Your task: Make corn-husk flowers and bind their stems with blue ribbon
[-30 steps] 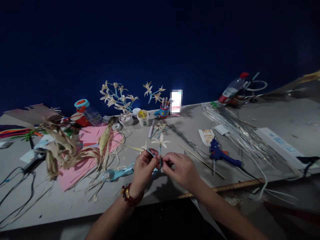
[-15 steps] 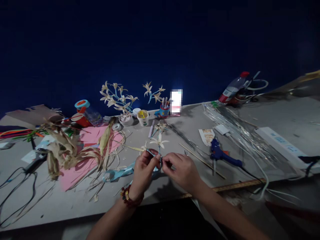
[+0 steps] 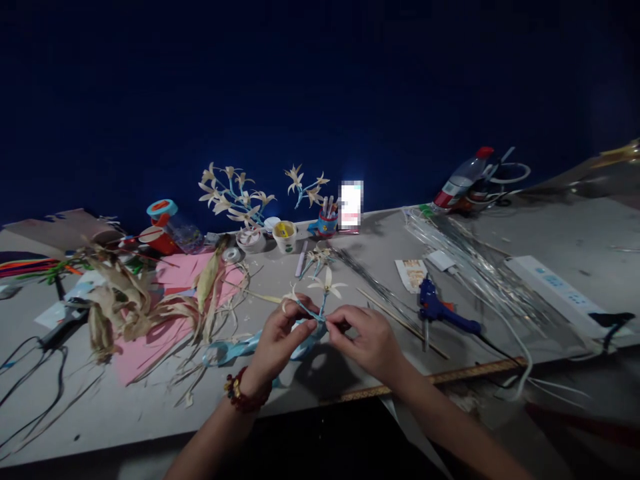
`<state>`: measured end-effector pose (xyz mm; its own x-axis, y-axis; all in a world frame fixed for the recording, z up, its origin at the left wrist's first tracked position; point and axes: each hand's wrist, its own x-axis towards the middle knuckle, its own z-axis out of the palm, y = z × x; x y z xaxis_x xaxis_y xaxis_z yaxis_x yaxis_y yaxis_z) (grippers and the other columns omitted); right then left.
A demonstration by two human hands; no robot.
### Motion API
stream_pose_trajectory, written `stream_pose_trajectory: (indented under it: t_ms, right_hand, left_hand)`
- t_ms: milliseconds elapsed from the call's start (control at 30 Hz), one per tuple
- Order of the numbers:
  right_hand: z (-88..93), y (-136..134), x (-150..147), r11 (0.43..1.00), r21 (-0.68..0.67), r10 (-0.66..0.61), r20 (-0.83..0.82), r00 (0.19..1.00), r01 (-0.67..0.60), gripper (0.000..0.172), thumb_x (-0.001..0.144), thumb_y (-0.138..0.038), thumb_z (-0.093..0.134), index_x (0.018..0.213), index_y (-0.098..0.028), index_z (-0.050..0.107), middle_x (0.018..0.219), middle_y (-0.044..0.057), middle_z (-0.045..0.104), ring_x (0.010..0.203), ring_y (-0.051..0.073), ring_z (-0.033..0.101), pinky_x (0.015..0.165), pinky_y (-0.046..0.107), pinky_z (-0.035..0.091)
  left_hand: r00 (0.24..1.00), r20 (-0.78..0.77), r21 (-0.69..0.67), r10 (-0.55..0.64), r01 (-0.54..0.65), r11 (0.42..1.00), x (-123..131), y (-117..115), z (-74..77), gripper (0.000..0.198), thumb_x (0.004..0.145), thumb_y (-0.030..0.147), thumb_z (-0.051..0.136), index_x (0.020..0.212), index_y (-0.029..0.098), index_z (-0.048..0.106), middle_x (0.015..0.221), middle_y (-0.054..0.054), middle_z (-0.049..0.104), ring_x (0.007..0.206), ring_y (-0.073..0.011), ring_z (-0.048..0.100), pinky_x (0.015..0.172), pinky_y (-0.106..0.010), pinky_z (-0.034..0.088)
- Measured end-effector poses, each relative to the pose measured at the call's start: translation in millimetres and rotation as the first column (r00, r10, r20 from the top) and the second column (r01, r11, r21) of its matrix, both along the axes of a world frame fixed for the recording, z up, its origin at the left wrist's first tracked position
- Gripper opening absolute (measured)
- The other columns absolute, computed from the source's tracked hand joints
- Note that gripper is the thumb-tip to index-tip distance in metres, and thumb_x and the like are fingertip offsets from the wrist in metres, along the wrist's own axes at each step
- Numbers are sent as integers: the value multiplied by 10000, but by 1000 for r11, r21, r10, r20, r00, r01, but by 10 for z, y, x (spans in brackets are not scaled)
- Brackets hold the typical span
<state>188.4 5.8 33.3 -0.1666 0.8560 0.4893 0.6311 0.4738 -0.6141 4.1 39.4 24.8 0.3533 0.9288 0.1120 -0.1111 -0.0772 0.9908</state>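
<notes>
Beyond flower (image 3: 327, 287) in hands (image 3: 285, 339) (image 3: 366, 335), red-labelled bottle (image 3: 457, 183)

left hand (image 3: 280, 340) holding pale flower sprig (image 3: 327, 288) with blue stems, right hand (image 3: 367, 337) pinching same sprig near stem joint, blue ribbon (image 3: 230, 351) by left hand, dried husks (image 3: 133, 303) on pink paper (image 3: 175, 270), blue glue gun (image 3: 440, 310) at right, white power strip (image 3: 555, 293) beyond

The flower (image 3: 327, 287) has matt, papery petals; its blue stem (image 3: 323, 305) looks smooth, perhaps tape-wrapped, though the dim view makes that uncertain. Dried husks (image 3: 134, 324) appear rough and creased, the pink paper (image 3: 180, 267) flat and matt. The bottle (image 3: 466, 177) is glossy clear plastic, the glue gun (image 3: 443, 311) smooth plastic, the wires (image 3: 373, 276) shiny metal.
</notes>
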Motion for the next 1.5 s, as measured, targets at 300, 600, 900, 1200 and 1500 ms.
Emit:
stream_pose_trajectory:
  t_ms: [300,600,900,1200,1500]
  right_hand:
    - [-26,4,-4,999,-30,-17,-29,999,16,70,845,-172,599,791,-208,626,704,-3,704,623,137,651,625,240,456]
    - [-38,-6,-28,999,-36,-27,-29,999,26,85,840,-163,586,772,-202,619,673,-5,692,587,130,634,608,232,443]
    - [-71,-23,11,999,-18,-43,2,999,43,84,844,-179,576,777,-210,615,677,1,695,604,149,646,610,246,449]
    - [-77,-37,27,999,-35,-41,1,999,41,84,834,-176,577,767,-202,620,664,-1,684,591,144,635,600,243,443]
    - [-11,-33,66,990,-130,38,-96,995,-51,100,825,-166,577,754,-204,634,671,-6,691,578,120,623,595,219,469]
  left_hand:
    - [997,-54,-38,-59,57,998,35,-6,-44,139,846,307,663,840,169,649,907,-65,627,874,-194,583,807,-293,461]
    - [993,-100,17,-57,59,998,47,-71,-15,122,883,294,605,842,179,600,889,-54,607,857,-182,553,792,-284,438]
    - [994,107,-179,10,10,984,130,-85,-73,183,792,314,715,899,185,641,832,-20,609,799,-156,556,748,-257,452]
    - [999,45,-161,30,-22,987,176,-94,-111,173,787,306,731,880,174,670,817,-38,682,803,-176,613,774,-286,477]
    - [986,143,-248,-86,119,961,55,37,-167,172,731,287,787,859,181,744,983,-75,701,931,-204,633,819,-299,499]
